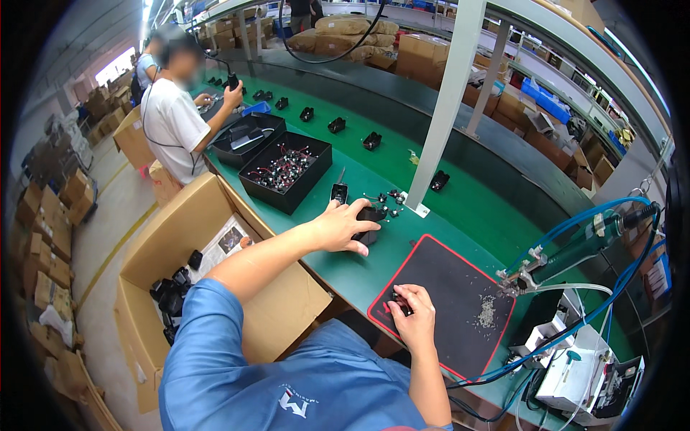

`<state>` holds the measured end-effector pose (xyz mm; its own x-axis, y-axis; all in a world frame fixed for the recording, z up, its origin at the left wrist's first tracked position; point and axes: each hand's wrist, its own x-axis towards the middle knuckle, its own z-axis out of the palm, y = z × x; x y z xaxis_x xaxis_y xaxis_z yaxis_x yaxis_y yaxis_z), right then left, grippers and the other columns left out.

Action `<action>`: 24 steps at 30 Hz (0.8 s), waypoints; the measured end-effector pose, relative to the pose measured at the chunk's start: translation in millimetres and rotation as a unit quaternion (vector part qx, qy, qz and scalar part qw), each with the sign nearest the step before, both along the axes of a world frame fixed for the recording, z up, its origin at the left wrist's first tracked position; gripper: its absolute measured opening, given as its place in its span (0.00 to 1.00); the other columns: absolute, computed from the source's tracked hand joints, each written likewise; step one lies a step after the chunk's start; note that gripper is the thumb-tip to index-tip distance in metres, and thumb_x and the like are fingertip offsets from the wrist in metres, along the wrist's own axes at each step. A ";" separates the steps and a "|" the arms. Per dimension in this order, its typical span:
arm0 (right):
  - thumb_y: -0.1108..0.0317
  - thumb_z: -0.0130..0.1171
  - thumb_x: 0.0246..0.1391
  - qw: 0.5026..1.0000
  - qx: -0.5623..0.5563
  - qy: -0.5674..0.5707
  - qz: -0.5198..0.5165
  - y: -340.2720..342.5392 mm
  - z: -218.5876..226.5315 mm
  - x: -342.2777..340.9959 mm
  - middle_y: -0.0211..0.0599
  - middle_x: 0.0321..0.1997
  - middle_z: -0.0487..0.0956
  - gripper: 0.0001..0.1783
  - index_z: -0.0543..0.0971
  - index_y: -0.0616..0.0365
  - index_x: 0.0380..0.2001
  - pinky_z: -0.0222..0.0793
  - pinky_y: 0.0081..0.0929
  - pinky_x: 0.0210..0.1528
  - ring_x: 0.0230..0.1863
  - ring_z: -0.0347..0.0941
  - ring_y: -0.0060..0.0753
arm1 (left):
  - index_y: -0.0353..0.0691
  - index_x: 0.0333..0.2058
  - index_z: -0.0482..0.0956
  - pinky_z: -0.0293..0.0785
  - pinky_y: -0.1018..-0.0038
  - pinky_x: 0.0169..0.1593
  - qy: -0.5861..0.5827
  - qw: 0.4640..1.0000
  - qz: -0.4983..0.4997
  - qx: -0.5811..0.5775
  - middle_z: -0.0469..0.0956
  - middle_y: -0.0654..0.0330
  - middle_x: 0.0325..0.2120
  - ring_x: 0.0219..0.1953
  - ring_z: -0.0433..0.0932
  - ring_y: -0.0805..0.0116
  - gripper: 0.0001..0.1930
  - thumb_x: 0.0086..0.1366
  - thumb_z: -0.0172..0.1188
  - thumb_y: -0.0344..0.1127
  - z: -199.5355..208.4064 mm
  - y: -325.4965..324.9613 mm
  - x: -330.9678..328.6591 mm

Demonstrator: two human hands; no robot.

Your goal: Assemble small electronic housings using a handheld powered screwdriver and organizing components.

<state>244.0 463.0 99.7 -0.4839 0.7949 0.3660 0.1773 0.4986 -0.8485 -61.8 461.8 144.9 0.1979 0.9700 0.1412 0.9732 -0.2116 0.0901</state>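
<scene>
My left hand point(341, 228) reaches across the green bench point(327, 262), its thumb and fingers around a black plastic housing point(369, 218). Part of that housing is hidden under the fingers. Just beyond it lie several small black parts with wires point(392, 204) and a dark tool with a thin metal tip point(339, 191). Over the near left side of a black mat with a red border point(449, 280), my right hand point(415, 317) is closed on a small black plastic part point(402, 304), mostly covered by the fingers. A scatter of small screws point(487, 313) lies on the mat's right side.
A black bin of wired components point(286, 171) stands at left, beside an open cardboard box point(169, 244) holding black parts. A white post point(447, 108) rises from the bench. Black housings point(371, 141) line the green belt. A green powered screwdriver point(578, 248) hangs right; a co-worker point(172, 115) stands far left.
</scene>
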 end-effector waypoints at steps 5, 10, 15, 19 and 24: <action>0.80 0.72 0.50 0.999 0.030 -0.013 -0.001 5.5 -8.7 -1.4 0.40 0.45 0.84 0.16 0.86 0.60 0.44 0.82 0.27 0.42 0.38 0.84 0.30 | 0.66 0.61 0.78 0.60 0.44 0.64 -0.037 0.993 0.061 0.097 0.68 0.54 0.62 0.63 0.71 0.54 0.23 0.69 0.65 0.40 -12.8 2.9 -3.0; 0.79 0.73 0.50 1.000 0.018 -0.009 0.015 3.7 -6.6 0.6 0.39 0.45 0.85 0.15 0.86 0.61 0.43 0.82 0.25 0.41 0.36 0.84 0.28 | 0.61 0.54 0.84 0.59 0.51 0.64 -0.084 0.964 0.050 0.247 0.75 0.56 0.49 0.53 0.76 0.56 0.18 0.68 0.65 0.32 -3.0 9.0 -7.0; 0.77 0.74 0.49 0.999 0.019 -0.017 -0.044 -9.4 0.1 15.7 0.43 0.42 0.85 0.14 0.83 0.64 0.40 0.82 0.32 0.41 0.38 0.84 0.38 | 0.46 0.74 0.62 0.75 0.62 0.54 -0.324 0.922 -0.063 0.200 0.75 0.48 0.50 0.48 0.78 0.49 0.40 0.64 0.64 0.23 33.1 -17.7 61.4; 0.76 0.71 0.50 0.971 0.106 -0.151 -0.149 -43.3 1.4 63.5 0.47 0.43 0.84 0.11 0.82 0.62 0.37 0.77 0.45 0.50 0.45 0.81 0.53 | 0.43 0.69 0.67 0.70 0.56 0.58 -0.327 0.938 -0.066 0.094 0.77 0.56 0.56 0.54 0.77 0.52 0.39 0.58 0.68 0.24 -17.2 -34.9 132.2; 0.76 0.69 0.54 0.954 0.067 -0.171 -0.237 -59.2 -6.4 102.3 0.49 0.46 0.84 0.10 0.82 0.63 0.40 0.76 0.45 0.54 0.48 0.81 0.54 | 0.45 0.45 0.81 0.62 0.58 0.57 -0.329 0.916 -0.228 0.026 0.73 0.57 0.53 0.58 0.73 0.57 0.20 0.53 0.57 0.19 -57.2 -20.8 178.1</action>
<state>346.3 403.7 93.2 -0.1911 0.9110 0.3655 0.6641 0.3942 -0.6353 116.4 441.0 87.7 0.4355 0.7969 0.4188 0.5211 -0.6025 0.6045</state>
